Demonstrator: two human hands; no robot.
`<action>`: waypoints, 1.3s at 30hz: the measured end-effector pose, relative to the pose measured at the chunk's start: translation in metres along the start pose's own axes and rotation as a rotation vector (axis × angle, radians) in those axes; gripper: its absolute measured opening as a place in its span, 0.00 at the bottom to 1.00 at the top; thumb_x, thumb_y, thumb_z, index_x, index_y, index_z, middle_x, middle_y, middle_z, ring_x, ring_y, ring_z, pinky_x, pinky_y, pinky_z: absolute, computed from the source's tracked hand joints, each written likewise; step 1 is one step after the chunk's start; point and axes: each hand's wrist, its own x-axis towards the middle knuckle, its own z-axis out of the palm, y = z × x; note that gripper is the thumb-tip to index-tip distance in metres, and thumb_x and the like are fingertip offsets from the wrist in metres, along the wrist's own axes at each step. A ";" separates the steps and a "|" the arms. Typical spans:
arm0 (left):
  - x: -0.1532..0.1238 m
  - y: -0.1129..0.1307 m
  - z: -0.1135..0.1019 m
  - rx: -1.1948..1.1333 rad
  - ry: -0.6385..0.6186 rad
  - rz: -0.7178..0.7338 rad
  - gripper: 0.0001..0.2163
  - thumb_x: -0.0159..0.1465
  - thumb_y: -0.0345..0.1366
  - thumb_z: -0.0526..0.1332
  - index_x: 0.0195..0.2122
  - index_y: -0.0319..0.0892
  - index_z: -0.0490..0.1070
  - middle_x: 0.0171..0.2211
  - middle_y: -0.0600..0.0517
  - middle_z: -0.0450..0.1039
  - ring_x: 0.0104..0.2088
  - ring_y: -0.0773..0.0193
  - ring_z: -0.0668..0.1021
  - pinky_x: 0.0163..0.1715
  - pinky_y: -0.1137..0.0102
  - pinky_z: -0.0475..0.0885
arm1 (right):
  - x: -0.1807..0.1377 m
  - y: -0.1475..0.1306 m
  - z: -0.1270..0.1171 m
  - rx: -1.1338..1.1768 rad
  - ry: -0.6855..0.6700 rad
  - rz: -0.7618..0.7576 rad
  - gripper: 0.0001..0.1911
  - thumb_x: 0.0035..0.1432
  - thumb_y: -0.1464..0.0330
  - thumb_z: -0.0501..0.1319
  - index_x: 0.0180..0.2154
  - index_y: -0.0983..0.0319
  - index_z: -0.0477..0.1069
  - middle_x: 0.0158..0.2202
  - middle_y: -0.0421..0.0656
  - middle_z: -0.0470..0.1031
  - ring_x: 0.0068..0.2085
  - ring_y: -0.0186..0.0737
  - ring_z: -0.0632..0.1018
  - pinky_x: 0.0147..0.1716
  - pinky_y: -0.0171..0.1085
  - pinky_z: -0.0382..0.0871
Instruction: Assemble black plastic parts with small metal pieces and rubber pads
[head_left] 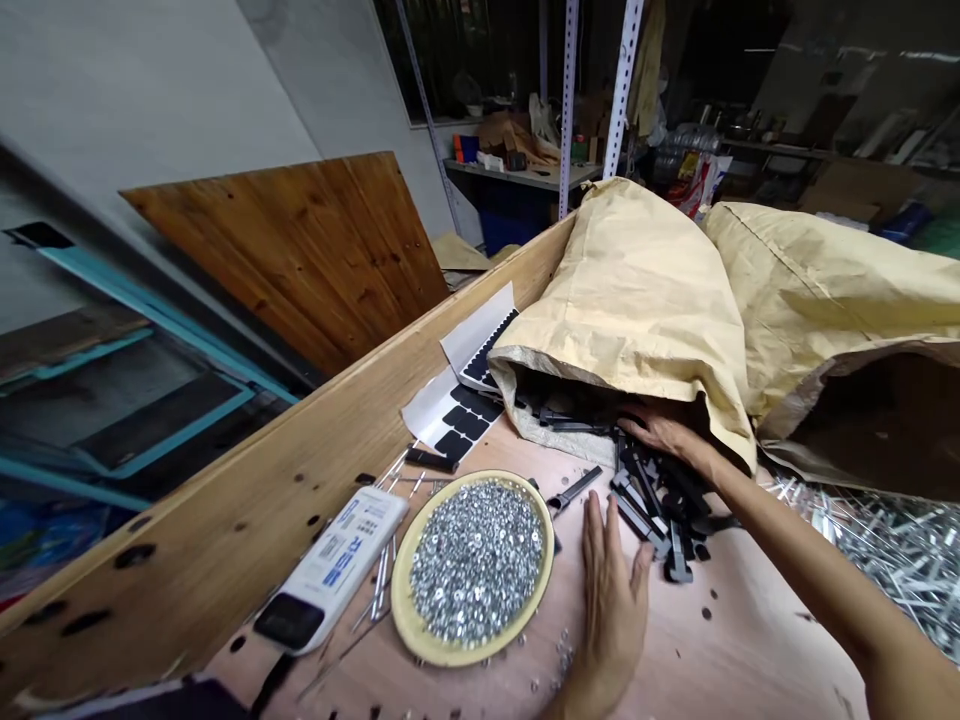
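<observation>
My left hand (pixel 611 590) lies flat on the pinkish tabletop with its fingers stretched out and nothing in it. Left of it stands a yellow round dish (pixel 409 625) heaped with small shiny metal nuts or washers (pixel 480 560). A single black plastic part (pixel 576 490) lies just beyond my left fingertips. My right hand (pixel 664 432) reaches into the mouth of a tan paper sack (pixel 630 290), among black plastic parts (pixel 645 490) that spill onto the table. Shadow and the parts hide its fingertips, so its grip is unclear.
A white device with a dark screen (pixel 341 565) lies left of the dish, beside thin metal rods (pixel 384 575). Sheets of black stickers (pixel 461 425) rest near the wooden side board (pixel 285 480). Right, a second sack (pixel 840 280) stands behind loose metal pieces (pixel 892 550).
</observation>
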 end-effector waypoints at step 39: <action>0.022 0.013 -0.040 -0.723 0.104 -0.075 0.15 0.61 0.46 0.58 0.38 0.39 0.73 0.32 0.46 0.77 0.38 0.58 0.78 0.40 0.69 0.71 | -0.121 -0.097 -0.038 -0.151 -0.442 0.212 0.11 0.61 0.67 0.55 0.34 0.63 0.76 0.32 0.45 0.78 0.33 0.38 0.78 0.29 0.31 0.62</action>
